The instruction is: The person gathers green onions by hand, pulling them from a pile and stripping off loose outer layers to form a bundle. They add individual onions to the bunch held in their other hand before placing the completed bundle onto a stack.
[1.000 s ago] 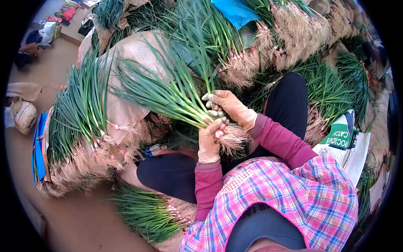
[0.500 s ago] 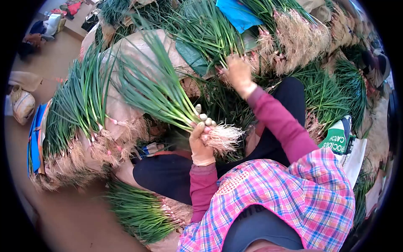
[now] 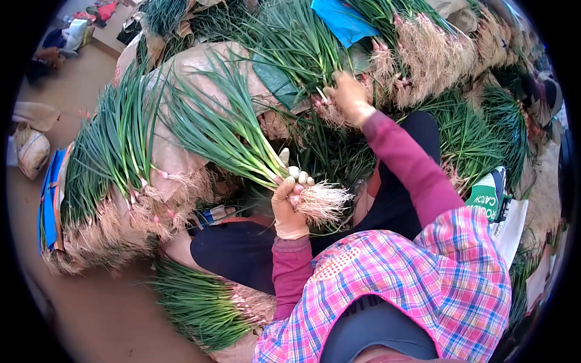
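My left hand (image 3: 288, 209), gloved with pale fingertips, is closed around a bunch of spring onions (image 3: 239, 150). Their long green leaves point up and left, while the pinkish bulbs and whitish roots stick out to the right of the fist. Farther up, my right hand (image 3: 350, 98) reaches to the edge of a heap of spring onions (image 3: 302, 45). Its fingers are bent and closed at the bulb end of a stem there; the palm side is hidden. Hanging roots lie just below those fingers.
More spring onions (image 3: 115, 139) lie in a row over brown sacking (image 3: 196, 66) on the left. Another bundle (image 3: 203, 305) sits by my left knee. A blue sheet (image 3: 345, 21) and long-rooted onions (image 3: 430, 54) are at the top. A green-and-white printed bag (image 3: 487, 196) lies at right.
My right hand has shifted slightly right and down at the heap's edge, its fingers still at the stems. The left hand keeps the bunch in nearly the same place.
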`<state>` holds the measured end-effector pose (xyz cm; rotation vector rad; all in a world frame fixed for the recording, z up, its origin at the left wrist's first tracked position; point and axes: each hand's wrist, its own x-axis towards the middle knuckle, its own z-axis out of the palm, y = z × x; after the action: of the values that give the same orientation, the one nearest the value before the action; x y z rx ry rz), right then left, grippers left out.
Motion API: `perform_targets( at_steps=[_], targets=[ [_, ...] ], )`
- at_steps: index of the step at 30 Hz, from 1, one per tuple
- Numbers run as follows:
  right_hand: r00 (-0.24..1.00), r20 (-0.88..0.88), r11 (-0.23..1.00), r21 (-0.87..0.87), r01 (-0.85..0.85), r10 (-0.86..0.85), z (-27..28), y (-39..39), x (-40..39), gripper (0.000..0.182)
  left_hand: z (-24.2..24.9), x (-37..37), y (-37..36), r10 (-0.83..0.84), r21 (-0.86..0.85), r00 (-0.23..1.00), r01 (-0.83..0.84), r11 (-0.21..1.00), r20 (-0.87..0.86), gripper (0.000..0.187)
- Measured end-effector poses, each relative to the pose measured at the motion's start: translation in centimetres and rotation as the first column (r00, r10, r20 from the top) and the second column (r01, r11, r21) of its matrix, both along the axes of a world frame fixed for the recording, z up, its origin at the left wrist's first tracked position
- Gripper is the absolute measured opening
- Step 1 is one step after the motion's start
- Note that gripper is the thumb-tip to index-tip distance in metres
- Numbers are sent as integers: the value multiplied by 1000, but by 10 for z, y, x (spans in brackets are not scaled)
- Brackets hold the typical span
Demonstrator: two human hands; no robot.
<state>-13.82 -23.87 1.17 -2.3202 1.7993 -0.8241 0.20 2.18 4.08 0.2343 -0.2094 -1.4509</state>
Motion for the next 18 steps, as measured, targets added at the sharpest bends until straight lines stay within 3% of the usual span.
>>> perform_targets(
  at_steps=[1,3,4,5,7,9,11,12,13,14,15,16,17,18],
  targets=[
    [1000,9,1000,-1,10,-10,-2,-18,-1,25,1,0,1,-10,-1,1000,10,1000,9,66],
    [928,373,930,339,-140,4,8,-45,-4,12,5,-2,0,42,78,999,-45,996,34,63],
    [489,865,855,333,-397,-110,12,-44,2,2,7,-1,-5,51,64,998,-53,997,37,63],
    [447,880,814,376,-443,-163,15,-39,-3,2,7,-1,-4,66,120,995,-74,990,73,57],
    [214,933,718,359,-596,-288,13,-8,0,4,7,-4,-6,90,230,986,-120,966,139,46],
    [333,939,603,318,-732,-90,9,46,4,10,-4,-6,-15,56,306,933,-173,936,355,35],
    [469,838,748,116,-654,280,-22,98,19,16,-26,8,-18,-184,368,917,44,929,355,30],
    [531,838,523,400,-753,123,0,123,14,21,-25,-1,-22,-140,413,887,-61,909,440,25],
    [661,522,749,60,-660,540,-10,132,17,17,-25,-4,-21,-146,432,865,-88,897,480,21],
    [492,838,729,181,-659,236,-18,137,22,15,-23,-3,-19,-160,445,862,-84,892,482,20],
    [248,958,668,279,-690,-144,-17,141,27,13,-20,-3,-17,-171,454,858,-80,888,484,19],
    [155,905,620,388,-682,-396,-15,138,23,8,-17,-2,-17,-161,408,885,-35,912,436,20],
    [83,867,657,432,-618,-492,-37,136,28,7,-18,-2,-16,-162,408,885,-34,912,437,20],
    [4,792,584,453,-674,-610,-49,135,32,8,-19,-3,-16,-153,419,920,-13,908,360,21]
  ],
)
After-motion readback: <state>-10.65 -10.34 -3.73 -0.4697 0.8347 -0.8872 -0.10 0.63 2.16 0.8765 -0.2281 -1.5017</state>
